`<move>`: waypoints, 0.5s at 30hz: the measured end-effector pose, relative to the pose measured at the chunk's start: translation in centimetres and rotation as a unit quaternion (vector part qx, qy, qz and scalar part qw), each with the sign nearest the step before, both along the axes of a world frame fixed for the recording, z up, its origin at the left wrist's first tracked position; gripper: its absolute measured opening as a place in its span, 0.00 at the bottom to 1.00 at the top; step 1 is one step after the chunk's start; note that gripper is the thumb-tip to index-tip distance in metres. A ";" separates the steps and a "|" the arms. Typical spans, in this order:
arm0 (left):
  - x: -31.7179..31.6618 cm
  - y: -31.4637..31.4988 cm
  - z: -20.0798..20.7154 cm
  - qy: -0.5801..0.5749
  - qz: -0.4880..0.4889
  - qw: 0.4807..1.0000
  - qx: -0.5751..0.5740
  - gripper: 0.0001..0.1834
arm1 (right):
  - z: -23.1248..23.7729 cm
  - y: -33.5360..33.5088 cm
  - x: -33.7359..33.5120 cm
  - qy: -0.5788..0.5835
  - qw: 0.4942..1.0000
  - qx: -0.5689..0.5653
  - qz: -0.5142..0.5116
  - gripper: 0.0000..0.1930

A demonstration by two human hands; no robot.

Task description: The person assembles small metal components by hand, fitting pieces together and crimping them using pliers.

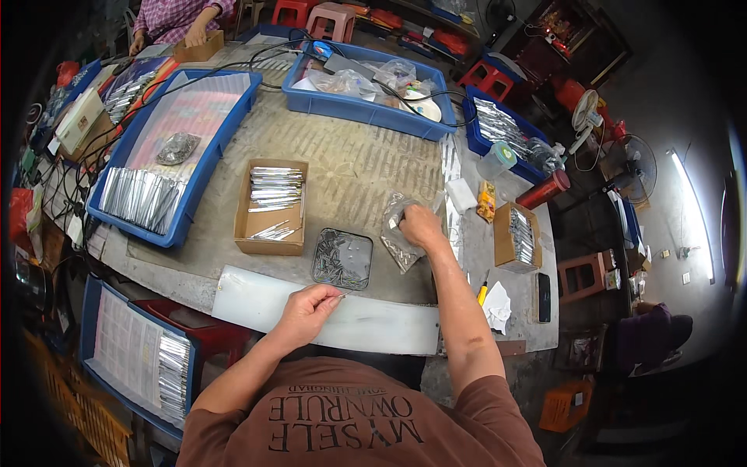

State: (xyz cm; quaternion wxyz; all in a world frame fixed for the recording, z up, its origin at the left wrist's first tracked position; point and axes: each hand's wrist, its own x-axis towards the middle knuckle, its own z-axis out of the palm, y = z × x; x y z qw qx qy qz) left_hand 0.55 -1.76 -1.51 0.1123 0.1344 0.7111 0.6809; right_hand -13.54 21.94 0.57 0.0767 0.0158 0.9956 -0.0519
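My left hand [309, 311] is closed in a pinch over the white board [373, 321] at the table's front edge. A small thin metal piece [343, 294] sticks out from its fingertips. Just beyond lies a dark square tray [342, 261] of small grey metal parts. My right hand [421, 226] is curled at the mouth of a clear plastic bag [399, 251] that holds small metal pieces; its fingertips are hidden. Left of the dark tray stands an open cardboard box [270, 243] with slim, shiny metal rods [275, 189] inside.
A blue tray [253, 97] of shiny rods lies left, another blue tray [366, 115] of plastic bags at the back. On the right are a cardboard box [507, 241] of rods, a yellow-handled tool [482, 294] and a black phone [544, 297]. Another person's hand [198, 33] reaches into a box.
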 end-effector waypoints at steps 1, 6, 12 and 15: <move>0.0 0.0 0.1 -0.005 0.000 1.000 -0.004 0.06 | 0.2 -0.1 0.1 -0.002 1.000 0.007 0.018 0.11; 0.1 -0.2 -0.1 0.012 0.011 1.000 -0.003 0.06 | -0.8 1.2 0.4 0.028 0.999 -0.018 0.043 0.11; 0.1 -0.3 -0.1 -0.022 0.009 0.999 0.023 0.06 | 0.3 2.1 1.8 0.116 0.973 -0.200 0.012 0.10; 0.0 0.0 -0.2 -0.053 -0.009 0.997 0.057 0.06 | 0.9 2.4 2.7 0.119 0.953 -0.278 -0.024 0.09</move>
